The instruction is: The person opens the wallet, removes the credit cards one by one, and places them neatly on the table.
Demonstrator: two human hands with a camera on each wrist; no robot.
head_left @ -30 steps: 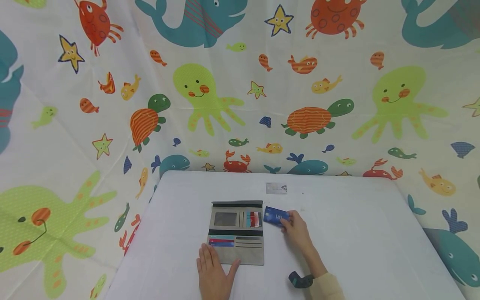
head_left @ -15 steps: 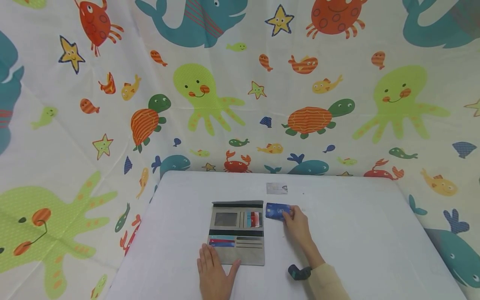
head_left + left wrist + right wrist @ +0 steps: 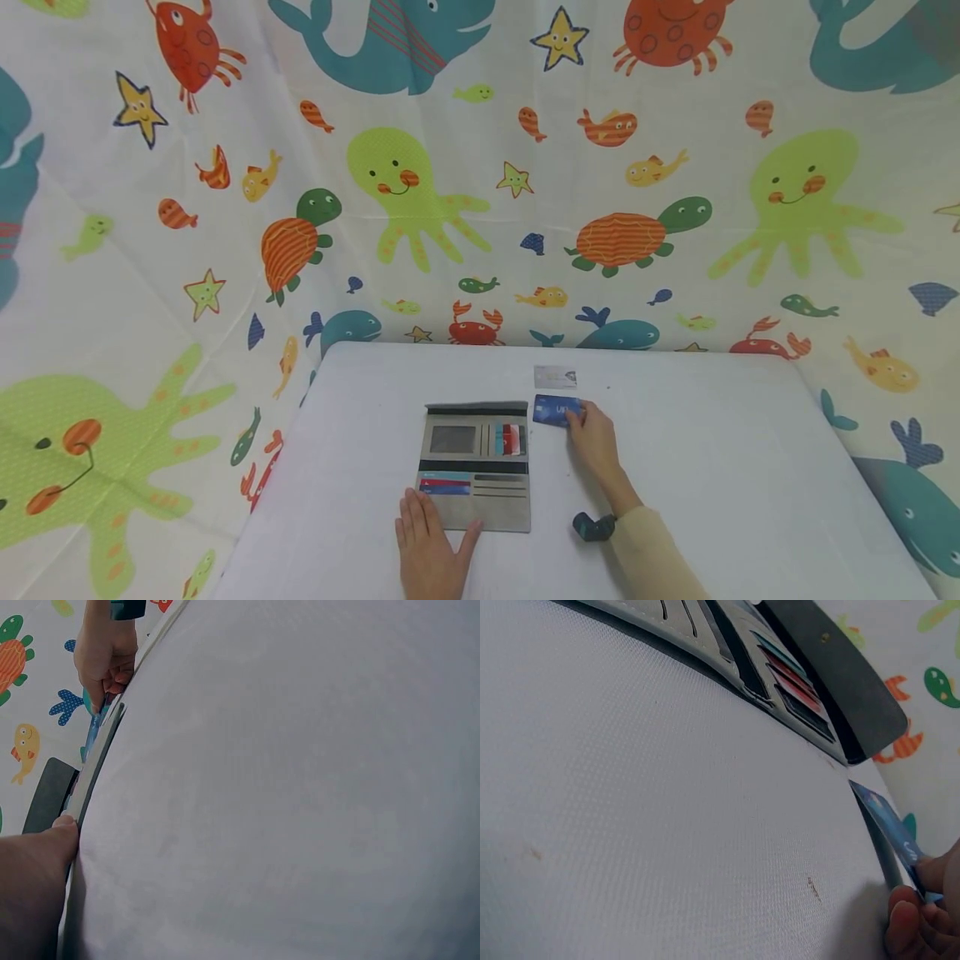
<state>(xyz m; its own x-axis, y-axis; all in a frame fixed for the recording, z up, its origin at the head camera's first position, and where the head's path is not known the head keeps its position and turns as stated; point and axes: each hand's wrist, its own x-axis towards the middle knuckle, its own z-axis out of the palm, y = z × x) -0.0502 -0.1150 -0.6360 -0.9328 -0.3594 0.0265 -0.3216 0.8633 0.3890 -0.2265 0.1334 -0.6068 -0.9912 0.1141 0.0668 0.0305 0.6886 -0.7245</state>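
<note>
An open grey wallet (image 3: 495, 515) lies flat on the white table with several cards in its slots. My left hand (image 3: 433, 546) rests with spread, straight fingers on its lower left edge. My right hand (image 3: 597, 442) pinches the right end of a blue card (image 3: 551, 408), just beyond the wallet's upper right corner. In the right wrist view the blue card (image 3: 889, 823) is tilted, its near edge lifted above the table, with thumb and fingers (image 3: 934, 874) at one end. Close behind it lies a silver-grey card (image 3: 553, 377), flat on the table.
The white table (image 3: 712, 467) reaches back to a hanging cloth (image 3: 525, 192) printed with sea animals. A dark flap (image 3: 840, 671) of the wallet stands raised at its far end. A dark strap-like device (image 3: 594, 527) sits at the right wrist.
My right hand has moved the blue card away from me, toward the silver-grey card, and straightened its angle. My left hand has stayed on the wallet.
</note>
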